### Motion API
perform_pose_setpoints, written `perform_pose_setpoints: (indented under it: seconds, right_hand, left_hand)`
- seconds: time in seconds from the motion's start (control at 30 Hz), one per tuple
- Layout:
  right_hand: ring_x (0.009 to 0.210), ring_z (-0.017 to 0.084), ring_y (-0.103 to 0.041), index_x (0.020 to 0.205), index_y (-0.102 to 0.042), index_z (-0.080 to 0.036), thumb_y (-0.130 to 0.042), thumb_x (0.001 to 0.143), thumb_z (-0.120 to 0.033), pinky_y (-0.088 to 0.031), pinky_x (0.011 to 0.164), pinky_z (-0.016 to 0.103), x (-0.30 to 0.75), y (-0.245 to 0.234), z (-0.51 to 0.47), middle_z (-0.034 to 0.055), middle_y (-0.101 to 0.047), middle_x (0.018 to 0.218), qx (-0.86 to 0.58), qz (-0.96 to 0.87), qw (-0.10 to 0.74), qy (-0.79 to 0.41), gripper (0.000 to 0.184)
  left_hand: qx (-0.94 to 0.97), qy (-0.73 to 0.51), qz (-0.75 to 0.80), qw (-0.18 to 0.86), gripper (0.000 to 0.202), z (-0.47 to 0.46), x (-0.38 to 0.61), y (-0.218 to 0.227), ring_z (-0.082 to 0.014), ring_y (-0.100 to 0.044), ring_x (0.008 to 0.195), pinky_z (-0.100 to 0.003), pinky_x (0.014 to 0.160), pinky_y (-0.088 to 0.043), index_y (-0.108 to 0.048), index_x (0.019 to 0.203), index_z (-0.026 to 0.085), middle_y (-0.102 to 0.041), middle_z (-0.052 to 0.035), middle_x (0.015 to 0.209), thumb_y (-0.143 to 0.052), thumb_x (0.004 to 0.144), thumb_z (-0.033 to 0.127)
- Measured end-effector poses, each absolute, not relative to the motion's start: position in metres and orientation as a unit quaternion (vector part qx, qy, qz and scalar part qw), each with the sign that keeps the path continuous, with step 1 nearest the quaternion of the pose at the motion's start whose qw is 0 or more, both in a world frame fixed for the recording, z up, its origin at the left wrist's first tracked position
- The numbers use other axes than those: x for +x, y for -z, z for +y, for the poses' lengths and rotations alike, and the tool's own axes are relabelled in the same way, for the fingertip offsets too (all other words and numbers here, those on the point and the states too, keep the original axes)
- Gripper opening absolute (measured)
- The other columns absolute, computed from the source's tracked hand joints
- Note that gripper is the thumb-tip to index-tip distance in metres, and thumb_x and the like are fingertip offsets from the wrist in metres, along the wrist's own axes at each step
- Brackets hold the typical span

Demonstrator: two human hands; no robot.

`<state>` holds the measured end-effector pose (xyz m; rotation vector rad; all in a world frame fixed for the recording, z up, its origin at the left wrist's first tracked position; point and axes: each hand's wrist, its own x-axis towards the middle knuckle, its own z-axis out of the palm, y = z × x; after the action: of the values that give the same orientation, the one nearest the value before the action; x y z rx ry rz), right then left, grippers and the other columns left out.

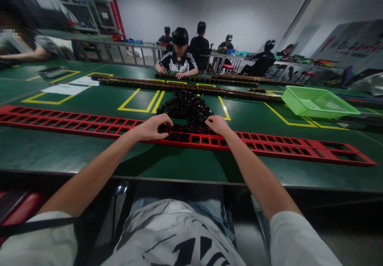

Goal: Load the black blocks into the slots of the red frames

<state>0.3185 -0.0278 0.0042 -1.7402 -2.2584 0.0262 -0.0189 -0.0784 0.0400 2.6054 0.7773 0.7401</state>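
Note:
A long red frame [314,147] with two rows of rectangular slots lies across the green table in front of me. Small black parts fill several slots near its middle. Behind that stretch rises a loose heap of glossy black parts [187,104], some with red spots. My left hand [155,127] is at the frame, thumb and fingers curved round a black part [163,128]. At the right edge of the heap, my right hand [218,125] is closed, its fingertips pinched together. Whatever those fingertips hold is too small to make out.
Long dark slotted strips [179,85] lie beyond the heap. A green plastic basket [317,112] stands at right. Paper sheets [62,89] and a metal tray [52,72] are at left. A co-worker [179,60] sits opposite; another person [38,48] is at far left.

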Motion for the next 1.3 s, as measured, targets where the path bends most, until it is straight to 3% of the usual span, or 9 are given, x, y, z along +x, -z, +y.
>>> perform_pose_setpoints:
  seconds: [0.57, 0.93, 1.03, 1.17, 1.3]
  right_hand:
    - [0.077, 0.02, -0.063, 0.085, -0.074, -0.017, -0.052, 0.093, -0.028, -0.038, 0.066, 0.027, 0.319, -0.005, -0.029, 0.0098, -0.073, 0.085, -0.592, -0.791, 0.156, -0.021, 0.026]
    - [0.079, 0.019, -0.062, 0.087, -0.073, -0.017, -0.052, 0.093, -0.028, -0.039, 0.066, 0.026, 0.318, -0.013, -0.033, 0.0086, -0.073, 0.088, -0.606, -0.78, 0.152, -0.021, 0.025]
    - [0.078, 0.02, -0.061, 0.088, -0.071, -0.017, -0.047, 0.095, -0.027, -0.038, 0.067, 0.027, 0.31, -0.03, -0.056, 0.0089, -0.072, 0.087, -0.621, -0.756, 0.204, 0.03, 0.027]
    - [0.072, 0.017, -0.058, 0.087, -0.066, -0.016, -0.039, 0.098, -0.025, -0.039, 0.068, 0.028, 0.29, -0.043, -0.144, 0.0077, -0.066, 0.08, -0.493, -0.78, 0.365, 0.126, 0.03]
    - [0.055, 0.014, -0.047, 0.079, -0.061, -0.02, -0.054, 0.091, -0.018, -0.032, 0.055, 0.03, 0.295, -0.02, -0.243, -0.0012, -0.052, 0.057, -0.268, -0.911, 0.279, 0.139, 0.014]
  left_hand:
    - [0.927, -0.167, 0.296, 0.157, 0.034, -0.08, -0.024, -0.028, -0.0203, -0.062, 0.098, -0.032, 0.087, -0.047, -0.061, 0.113, 0.018, -0.066, -0.0067, 0.109, -0.063, 0.081, 0.03]
    - [0.923, -0.204, 0.291, 0.144, 0.034, -0.082, -0.023, -0.017, -0.0226, -0.06, 0.104, -0.037, 0.093, -0.047, -0.063, 0.113, 0.02, -0.065, -0.0075, 0.111, -0.064, 0.084, 0.038]
    - [0.926, -0.207, 0.282, 0.143, 0.031, -0.079, -0.023, -0.018, -0.0227, -0.059, 0.105, -0.037, 0.095, -0.046, -0.062, 0.11, 0.019, -0.064, -0.0082, 0.113, -0.062, 0.086, 0.038]
    - [0.929, -0.203, 0.292, 0.104, 0.026, -0.088, -0.02, -0.028, -0.0242, -0.057, 0.107, -0.04, 0.095, -0.046, -0.062, 0.109, 0.019, -0.062, -0.0092, 0.115, -0.056, 0.089, 0.034]
    - [0.94, -0.226, 0.253, 0.029, 0.016, -0.158, 0.004, -0.02, -0.0249, -0.058, 0.098, -0.043, 0.086, -0.045, -0.063, 0.1, 0.022, -0.065, -0.0106, 0.108, -0.051, 0.091, 0.027]
